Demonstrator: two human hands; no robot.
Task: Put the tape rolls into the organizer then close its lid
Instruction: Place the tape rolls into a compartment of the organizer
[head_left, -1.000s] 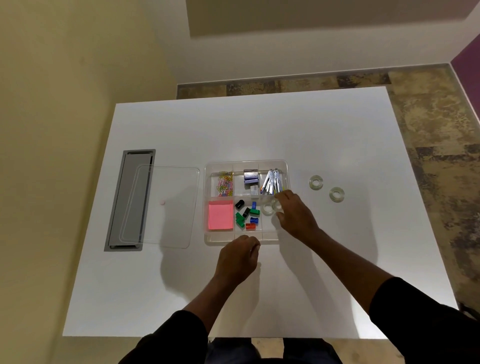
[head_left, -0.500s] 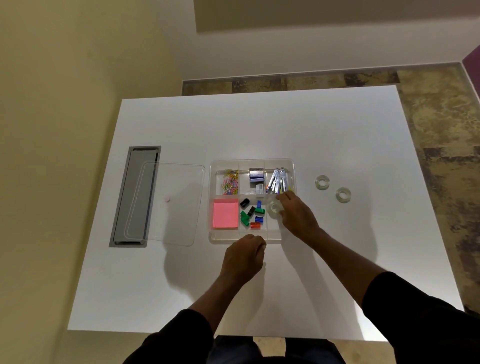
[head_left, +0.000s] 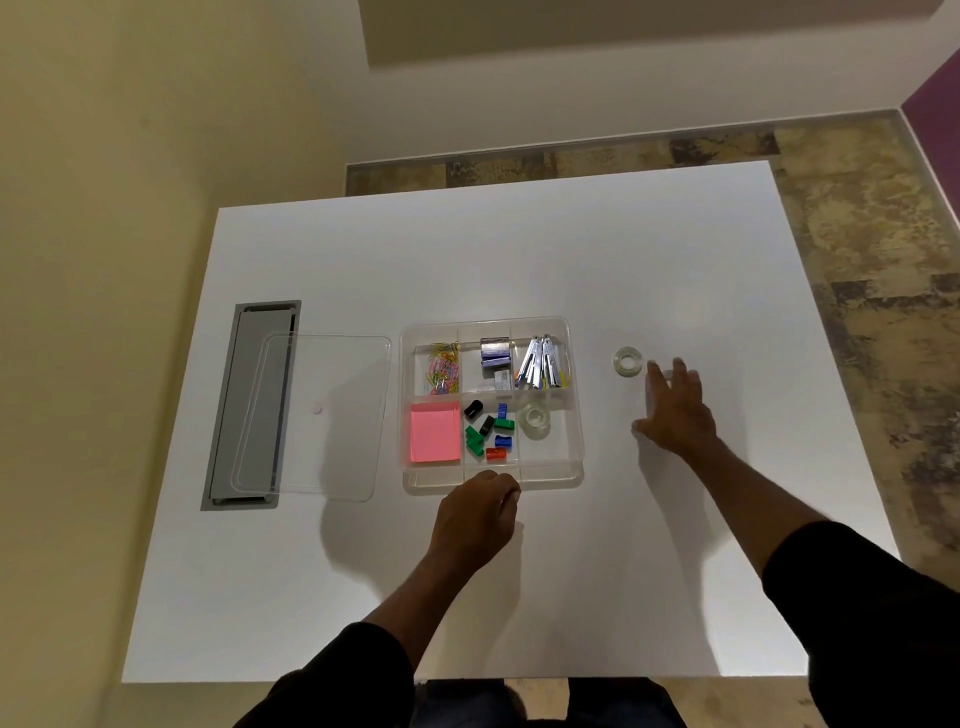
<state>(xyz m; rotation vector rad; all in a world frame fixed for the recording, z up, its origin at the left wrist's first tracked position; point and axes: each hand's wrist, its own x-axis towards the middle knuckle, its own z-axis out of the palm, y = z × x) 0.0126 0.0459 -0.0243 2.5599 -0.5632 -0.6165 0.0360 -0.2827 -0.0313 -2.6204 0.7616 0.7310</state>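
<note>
Reaching right hand (head_left: 675, 410) beside tape roll (head_left: 628, 361), spread

an open organizer (head_left: 574, 405) is set mid-table (head_left: 519, 260), its lid (head_left: 332, 447) laid to the left. one tape roll (head_left: 535, 419) is held inside; another tape roll (head_left: 628, 361) is placed to the right.

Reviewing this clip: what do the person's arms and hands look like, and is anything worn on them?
Both hands, left and right, are bare: no gloves, and no rings, watch or markings that I can make out. Both arms wear black long sleeves, pushed up so the forearms are bare.
</note>
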